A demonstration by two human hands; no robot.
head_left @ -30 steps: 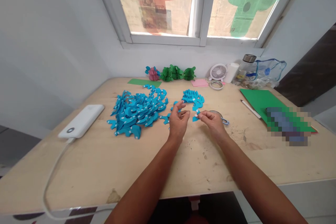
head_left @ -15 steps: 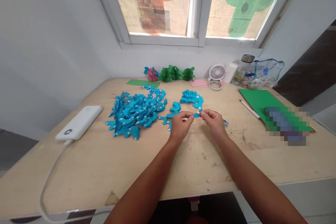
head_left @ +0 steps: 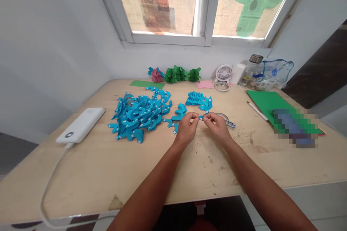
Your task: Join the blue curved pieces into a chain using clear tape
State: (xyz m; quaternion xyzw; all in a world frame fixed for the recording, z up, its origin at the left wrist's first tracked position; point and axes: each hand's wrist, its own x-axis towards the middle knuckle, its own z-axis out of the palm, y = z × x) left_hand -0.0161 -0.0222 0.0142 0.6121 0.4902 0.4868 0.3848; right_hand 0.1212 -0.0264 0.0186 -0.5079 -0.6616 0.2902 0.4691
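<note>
I'm standing by what looks like a small craft corner; home or classroom, I can't tell. A pale wooden table [head_left: 146,177] sits against a white wall [head_left: 141,57], below a window [head_left: 209,7] covered with newspaper [head_left: 221,20]. Along the back stand 3 green paper figures [head_left: 179,74], with blue cut-outs [head_left: 141,112] heaped nearer, plus green card [head_left: 267,101], a pen [head_left: 257,111] and a little fan [head_left: 224,73].
</note>
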